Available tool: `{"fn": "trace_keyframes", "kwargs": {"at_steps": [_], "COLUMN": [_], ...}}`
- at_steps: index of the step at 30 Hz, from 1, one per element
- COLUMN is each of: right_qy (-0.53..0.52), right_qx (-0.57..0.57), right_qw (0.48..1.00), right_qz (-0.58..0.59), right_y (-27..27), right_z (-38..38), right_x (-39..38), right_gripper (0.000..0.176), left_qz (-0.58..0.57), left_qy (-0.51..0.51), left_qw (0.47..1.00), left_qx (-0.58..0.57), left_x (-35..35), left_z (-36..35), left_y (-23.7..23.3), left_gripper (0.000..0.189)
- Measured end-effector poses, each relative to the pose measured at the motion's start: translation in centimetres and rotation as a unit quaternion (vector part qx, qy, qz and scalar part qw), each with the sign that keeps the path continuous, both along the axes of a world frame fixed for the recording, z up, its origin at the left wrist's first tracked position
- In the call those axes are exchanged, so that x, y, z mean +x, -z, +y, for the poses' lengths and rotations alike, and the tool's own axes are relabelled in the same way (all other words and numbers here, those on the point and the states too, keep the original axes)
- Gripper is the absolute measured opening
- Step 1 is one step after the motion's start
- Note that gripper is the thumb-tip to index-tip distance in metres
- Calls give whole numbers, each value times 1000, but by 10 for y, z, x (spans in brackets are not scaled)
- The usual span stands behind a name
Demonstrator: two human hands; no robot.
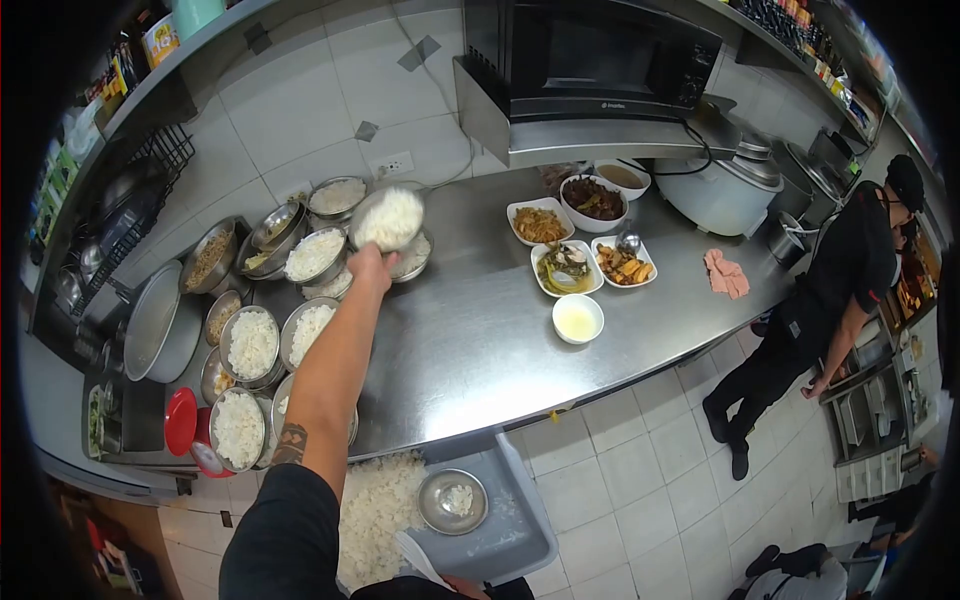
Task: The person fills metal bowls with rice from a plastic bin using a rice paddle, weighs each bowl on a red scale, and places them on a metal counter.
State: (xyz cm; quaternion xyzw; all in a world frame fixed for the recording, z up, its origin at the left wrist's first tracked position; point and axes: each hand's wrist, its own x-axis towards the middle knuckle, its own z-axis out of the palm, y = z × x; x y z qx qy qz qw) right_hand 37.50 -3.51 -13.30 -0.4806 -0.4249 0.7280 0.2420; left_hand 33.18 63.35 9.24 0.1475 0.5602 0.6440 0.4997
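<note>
My left hand [372,265] is closed on the rim of a metal bowl heaped with white rice [390,218]. It holds the bowl tilted above other rice bowls near the wall. At the bottom edge my right hand [466,588] shows only in part, closed at the end of a white rice paddle [418,556]. The paddle lies over a grey tub [525,520] holding loose cooked rice [375,510]. In that tub sits a metal bowl [434,497] with a little rice in it.
Several rice-filled bowls [253,342] crowd the left of the steel counter [450,340]. Side dishes [565,268], a small bowl of pale liquid [578,318] and a pink cloth [725,273] are to the right. A microwave [600,60] hangs above. A person [810,300] stands at right.
</note>
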Motion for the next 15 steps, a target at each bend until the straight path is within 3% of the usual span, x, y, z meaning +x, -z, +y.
{"fn": "trace_keyframes", "kwargs": {"at_steps": [9,12,15], "right_qy": [18,21,24], "right_qx": [4,3,5], "right_qw": [1000,1000,1000], "right_qz": [5,10,15], "right_y": [11,6,3], "right_z": [-9,-10,-12], "right_x": [-7,-14,-20], "right_gripper": [47,47,47], "left_qz": [46,32,-58], "left_qy": [9,26,-39], "left_qw": [999,999,996], "left_qx": [-5,-3,53], "left_x": [-11,-13,-2], "left_z": [1,-12,-30], "left_y": [8,16,24], "left_gripper": [37,38,33]}}
